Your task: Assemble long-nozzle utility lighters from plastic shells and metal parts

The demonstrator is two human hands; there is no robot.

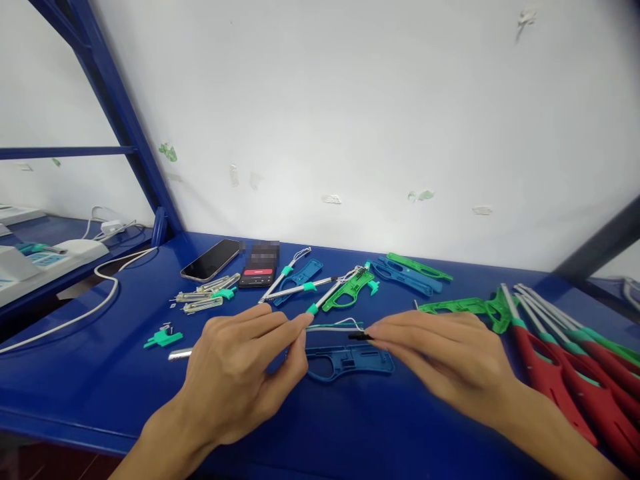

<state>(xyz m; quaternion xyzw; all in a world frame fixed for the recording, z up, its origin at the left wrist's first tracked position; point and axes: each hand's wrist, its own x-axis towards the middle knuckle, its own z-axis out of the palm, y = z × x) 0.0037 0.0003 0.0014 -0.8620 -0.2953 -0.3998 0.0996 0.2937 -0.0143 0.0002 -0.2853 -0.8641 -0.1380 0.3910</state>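
Observation:
My left hand (250, 367) is closed in a pinch on a metal lighter tube (181, 355), whose bare end pokes out to its left. From that hand a white wire (333, 329) runs across to my right hand (440, 357). The fingertips of my right hand pinch a small black igniter piece (361, 336) at the wire's end. Just below and between the hands lies a blue lighter handle half (350, 361), its hollow side up. Behind the hands, several metal tubes with green collars (295, 289) lie beside a green handle half (350, 290).
Assembled red lighters (555, 373) are piled at the right. Blue and green handle halves (410, 275) lie at the back. Clear fuel tanks (203, 303), a green trigger part (163, 337) and two phones (213, 260) are on the left. A white cable (113, 280) crosses the blue table (90, 393).

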